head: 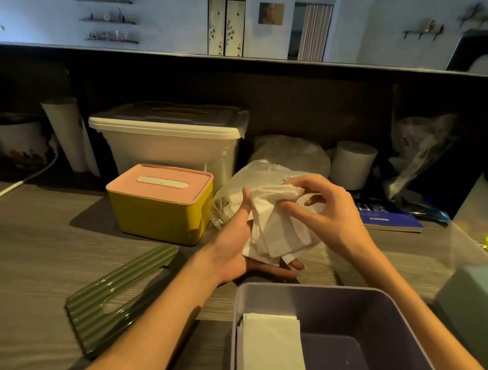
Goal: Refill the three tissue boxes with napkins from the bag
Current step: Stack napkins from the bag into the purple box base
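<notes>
White napkins [274, 226] sit bunched in the left hand [238, 244]; the right hand [320, 210] pinches them. They might crumple and not fit flat in the purple box [374, 304].

grey wood-grain desk [21, 253]: yellow box with pink lid [157, 203] left of the hands, green ribbed lid [119, 295] flat beside the left forearm, open purple box [340, 343] below the hands, clear bag [236, 190] behind them, teal box [475, 308] far right
</notes>
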Available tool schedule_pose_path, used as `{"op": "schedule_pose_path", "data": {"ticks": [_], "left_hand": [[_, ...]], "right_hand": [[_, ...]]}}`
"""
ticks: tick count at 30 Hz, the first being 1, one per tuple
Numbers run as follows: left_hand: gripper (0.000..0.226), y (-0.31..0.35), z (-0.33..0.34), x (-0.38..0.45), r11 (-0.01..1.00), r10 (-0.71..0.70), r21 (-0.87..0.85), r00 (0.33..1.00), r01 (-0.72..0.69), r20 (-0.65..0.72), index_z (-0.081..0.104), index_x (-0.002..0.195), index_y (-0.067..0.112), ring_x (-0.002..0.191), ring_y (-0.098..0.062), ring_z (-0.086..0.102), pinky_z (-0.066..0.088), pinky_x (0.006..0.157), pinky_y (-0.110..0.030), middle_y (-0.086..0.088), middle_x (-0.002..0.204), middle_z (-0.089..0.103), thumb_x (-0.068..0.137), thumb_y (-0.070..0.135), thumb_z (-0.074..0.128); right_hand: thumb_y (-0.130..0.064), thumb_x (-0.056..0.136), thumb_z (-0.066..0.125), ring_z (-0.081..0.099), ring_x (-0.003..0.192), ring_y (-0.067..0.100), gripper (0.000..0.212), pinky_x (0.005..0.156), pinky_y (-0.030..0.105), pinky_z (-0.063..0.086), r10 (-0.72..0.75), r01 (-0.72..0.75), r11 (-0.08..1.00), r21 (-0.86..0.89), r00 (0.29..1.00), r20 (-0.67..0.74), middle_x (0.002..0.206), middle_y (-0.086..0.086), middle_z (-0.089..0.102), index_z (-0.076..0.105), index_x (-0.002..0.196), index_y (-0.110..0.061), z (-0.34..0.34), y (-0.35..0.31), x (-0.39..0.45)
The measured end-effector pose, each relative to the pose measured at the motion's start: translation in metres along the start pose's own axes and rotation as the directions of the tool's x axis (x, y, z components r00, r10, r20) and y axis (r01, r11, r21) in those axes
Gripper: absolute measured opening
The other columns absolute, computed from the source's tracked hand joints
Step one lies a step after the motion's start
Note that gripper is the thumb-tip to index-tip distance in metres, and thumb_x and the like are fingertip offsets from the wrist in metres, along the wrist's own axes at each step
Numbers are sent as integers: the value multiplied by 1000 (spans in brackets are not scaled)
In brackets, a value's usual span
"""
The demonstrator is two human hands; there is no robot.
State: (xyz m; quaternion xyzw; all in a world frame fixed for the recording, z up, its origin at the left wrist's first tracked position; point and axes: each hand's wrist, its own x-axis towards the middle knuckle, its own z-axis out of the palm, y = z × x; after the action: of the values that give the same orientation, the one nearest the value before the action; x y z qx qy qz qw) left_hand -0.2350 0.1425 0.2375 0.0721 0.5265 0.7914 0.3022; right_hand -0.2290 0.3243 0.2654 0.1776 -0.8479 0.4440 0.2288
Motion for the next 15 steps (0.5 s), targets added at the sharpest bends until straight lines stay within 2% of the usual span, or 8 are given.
{"op": "schedule_pose_path", "data": {"ticks": [2,6,9,11,13,15], "left_hand": [[79,0,0,0,1000,-19,-17,999,20,45,55,141,31,103,-47,69,56,86,-63,-18,128,67,91,80,18],[80,-3,-9,3,994,-65,-85,993,73,97,54,143,30,116,-51,62,49,96,-68,-21,133,64,91,82,22],[80,-2,-6,-1,974,-25,-220,989,57,146,59,136,22,113,-50,64,46,99,-68,-24,133,63,93,80,25],[79,0,-5,-3,956,21,-291,986,30,168,58,135,21,113,-48,65,45,100,-68,-24,133,63,92,80,27],[78,0,-3,-3,963,63,-267,990,-27,129,57,136,24,116,-44,65,45,102,-67,-21,132,65,92,81,27],[77,0,-2,-1,973,83,-224,992,-60,98,59,134,26,121,-41,63,47,102,-63,-18,130,67,91,81,27]], "right_hand": [[-28,89,78,66,101,3,25,83,20,56,17,-18,998,55,1000,15,108,-15,70,69,112,-28,-4,-1,0],[-29,90,77,70,102,7,27,83,27,60,122,-121,964,238,992,10,109,-9,73,66,114,-24,-9,-4,1],[-32,90,77,72,100,11,27,82,31,62,234,-227,908,352,972,23,109,-5,73,65,114,-24,-8,-2,1],[-33,90,76,71,100,11,29,80,30,62,262,-258,917,303,965,29,112,-7,71,63,115,-27,-6,0,1],[-36,91,74,67,104,4,30,75,18,57,234,-232,959,164,972,7,114,-14,68,63,119,-30,-4,4,1],[-39,93,71,63,106,1,30,74,15,51,216,-215,973,88,976,1,114,-17,68,66,121,-30,-2,5,2]]}}
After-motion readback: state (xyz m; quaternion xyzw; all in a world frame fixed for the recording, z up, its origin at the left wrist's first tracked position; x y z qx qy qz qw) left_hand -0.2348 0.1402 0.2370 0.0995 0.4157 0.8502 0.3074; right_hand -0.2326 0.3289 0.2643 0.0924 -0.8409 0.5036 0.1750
